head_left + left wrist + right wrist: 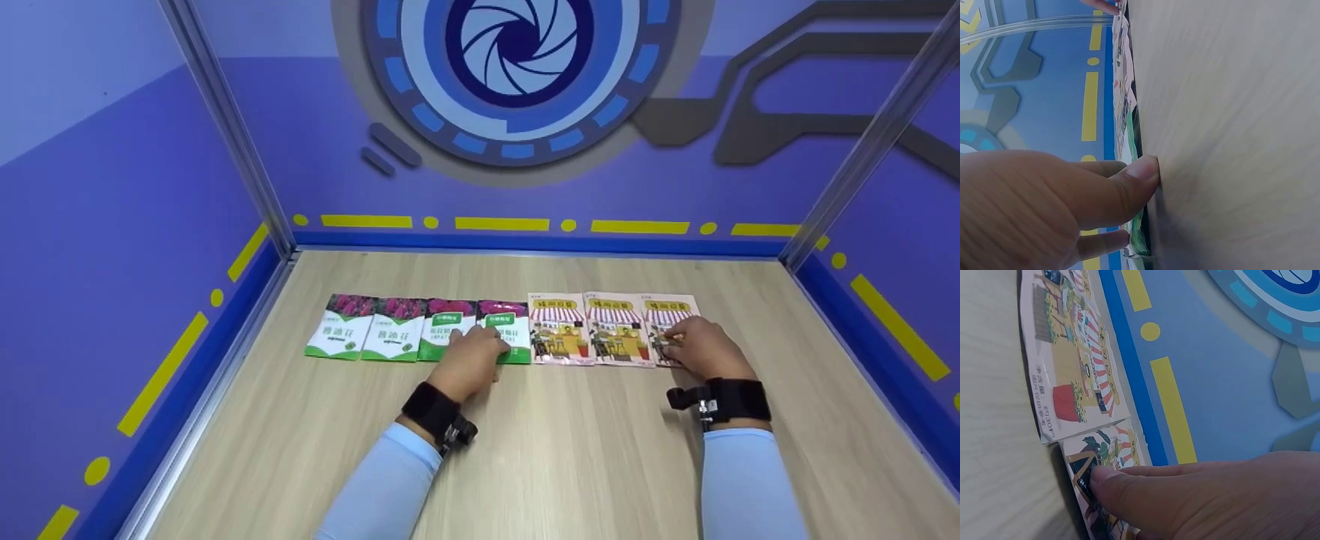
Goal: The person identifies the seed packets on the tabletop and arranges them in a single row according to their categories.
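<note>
Several flat seed packets lie side by side in one row. My left hand (469, 361) touches the two green-and-white packets with pink flowers, the left one (442, 346) and the right one (516, 352). In the left wrist view its thumb tip rests at their near edge, against the table, with the fingers reaching over them. My right hand (706, 349) rests on the rightmost pink packet (664, 307), which shows a striped awning. In the right wrist view the thumb presses on that packet's printed face (1086, 464). The hand covers its right part.
Two more pink packets, one at the middle (559, 330) and one beside it (616, 330), continue the row. At its left end lie two white packets (341, 330) with purple flowers. The wooden table (570, 450) meets a blue printed wall (300, 165) behind and at both sides.
</note>
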A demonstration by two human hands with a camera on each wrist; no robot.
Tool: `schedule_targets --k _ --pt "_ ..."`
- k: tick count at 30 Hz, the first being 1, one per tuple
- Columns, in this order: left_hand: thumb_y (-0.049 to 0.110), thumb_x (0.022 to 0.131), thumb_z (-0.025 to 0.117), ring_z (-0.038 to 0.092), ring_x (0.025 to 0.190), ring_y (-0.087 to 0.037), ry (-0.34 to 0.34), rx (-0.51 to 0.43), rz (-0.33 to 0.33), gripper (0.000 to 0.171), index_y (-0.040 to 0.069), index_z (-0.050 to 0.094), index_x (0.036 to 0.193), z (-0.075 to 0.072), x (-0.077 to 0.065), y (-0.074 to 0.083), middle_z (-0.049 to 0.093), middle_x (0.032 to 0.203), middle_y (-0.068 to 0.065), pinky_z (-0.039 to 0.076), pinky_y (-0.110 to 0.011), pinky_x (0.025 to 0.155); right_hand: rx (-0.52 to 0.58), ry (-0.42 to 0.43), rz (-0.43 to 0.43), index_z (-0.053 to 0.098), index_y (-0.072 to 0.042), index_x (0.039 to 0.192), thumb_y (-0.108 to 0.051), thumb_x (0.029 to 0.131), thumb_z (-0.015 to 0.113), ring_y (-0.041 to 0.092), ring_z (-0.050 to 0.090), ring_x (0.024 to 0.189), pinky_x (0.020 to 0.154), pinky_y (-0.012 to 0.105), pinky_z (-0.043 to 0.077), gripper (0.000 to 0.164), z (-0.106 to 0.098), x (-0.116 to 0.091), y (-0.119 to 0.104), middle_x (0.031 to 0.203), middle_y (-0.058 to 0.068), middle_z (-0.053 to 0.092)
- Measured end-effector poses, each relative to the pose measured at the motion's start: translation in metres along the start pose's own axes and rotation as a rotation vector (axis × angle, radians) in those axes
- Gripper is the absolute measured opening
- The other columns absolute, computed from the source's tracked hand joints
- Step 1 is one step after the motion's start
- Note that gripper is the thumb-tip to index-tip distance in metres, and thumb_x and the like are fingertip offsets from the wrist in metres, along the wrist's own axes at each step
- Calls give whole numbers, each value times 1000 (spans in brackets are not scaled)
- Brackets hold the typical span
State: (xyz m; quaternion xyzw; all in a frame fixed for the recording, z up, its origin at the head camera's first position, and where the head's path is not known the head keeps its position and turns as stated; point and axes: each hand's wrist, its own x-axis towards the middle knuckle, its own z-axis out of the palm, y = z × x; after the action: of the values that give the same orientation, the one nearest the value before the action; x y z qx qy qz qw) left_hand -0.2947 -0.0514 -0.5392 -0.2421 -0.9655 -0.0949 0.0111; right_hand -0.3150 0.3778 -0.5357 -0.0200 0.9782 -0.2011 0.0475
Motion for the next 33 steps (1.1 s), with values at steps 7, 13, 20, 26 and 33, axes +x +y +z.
schedule_targets --k 7,13,20,26,33 --pt "11 89 94 70 122 -29 3 15 10 40 20 86 127 -1 0 -1 78 129 -3 53 -52 102 12 -5 -13 81 4 131 -15 106 78 37 71 104 90 54 60 32 -3 -2 -4 130 29 78" --pt "10 89 93 70 121 -30 9 20 13 39 20 86 126 -2 -2 1 78 129 -4 53 -55 105 54 -16 -3 81 1 128 -18 108 76 30 70 92 73 35 54 28 -4 -1 -7 118 23 79" --pt "14 89 95 68 132 -32 31 82 24 36 19 87 125 -7 -3 0 78 136 -6 48 -69 121 46 57 -20 77 6 134 -23 111 72 43 73 111 96 58 61 38 -3 6 -15 131 31 76" --pt "37 89 99 64 142 -36 -3 83 -10 50 17 84 132 -14 -1 -12 74 147 -10 43 -71 128 80 73 23 69 3 150 -28 115 67 48 64 136 120 71 48 47 -4 9 -27 158 34 62" --pt "53 103 80 56 157 -39 28 14 -80 64 10 73 151 -30 2 -30 65 163 -17 39 -63 135 61 126 -53 70 2 150 -28 115 67 53 58 151 128 71 43 46 -1 11 -49 160 32 62"
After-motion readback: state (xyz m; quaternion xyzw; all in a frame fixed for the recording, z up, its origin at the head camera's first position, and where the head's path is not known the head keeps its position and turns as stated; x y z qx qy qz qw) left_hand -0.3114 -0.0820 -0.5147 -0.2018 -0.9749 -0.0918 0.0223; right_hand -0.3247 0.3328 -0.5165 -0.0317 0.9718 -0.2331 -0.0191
